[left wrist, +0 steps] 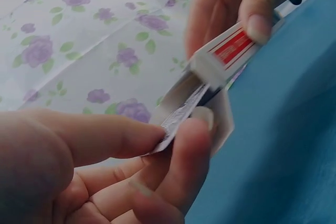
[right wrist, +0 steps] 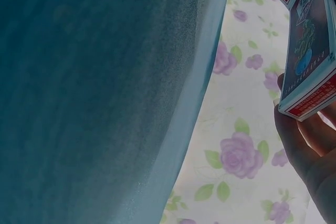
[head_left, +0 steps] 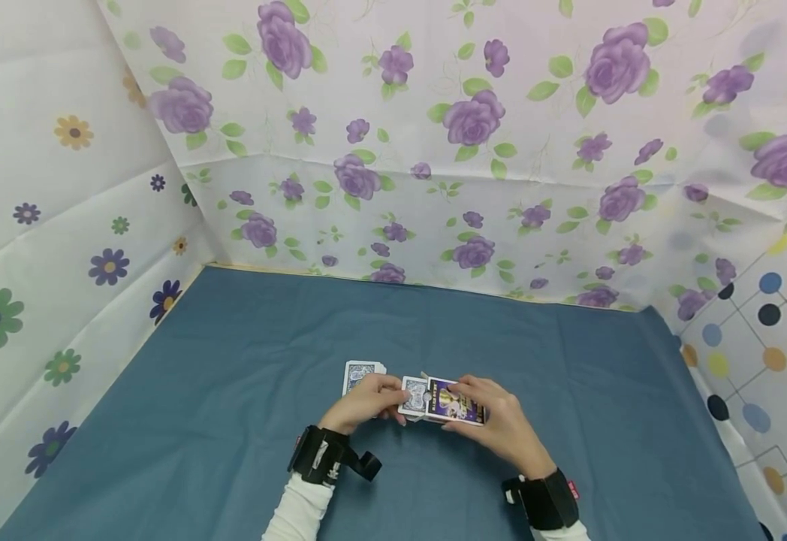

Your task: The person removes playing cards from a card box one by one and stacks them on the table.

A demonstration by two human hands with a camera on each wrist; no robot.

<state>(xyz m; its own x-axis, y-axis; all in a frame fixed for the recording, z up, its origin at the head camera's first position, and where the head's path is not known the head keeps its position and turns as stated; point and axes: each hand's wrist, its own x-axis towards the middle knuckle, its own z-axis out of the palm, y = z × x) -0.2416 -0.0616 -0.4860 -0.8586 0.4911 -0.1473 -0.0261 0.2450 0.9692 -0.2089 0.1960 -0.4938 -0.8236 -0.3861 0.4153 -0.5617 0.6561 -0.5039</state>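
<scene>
The left forearm (head_left: 301,507) and the right forearm (head_left: 561,533), both sleeved in white, are stretched forward and angled inward. The hands are brought near each other without touching. In the left hand (head_left: 364,402), a pinch is formed by thumb and fingertips, the remaining fingers being curled underneath. The right hand (head_left: 498,421) is arched, its grip formed with thumb nearer the body and fingers bent opposite.

2 hands (head_left: 365,400) (head_left: 498,421), 1 card box (head_left: 459,406), 1 card pile (head_left: 361,370), 2 wristbands (head_left: 317,454) (head_left: 547,500), 1 tablecloth (head_left: 231,421).
</scene>
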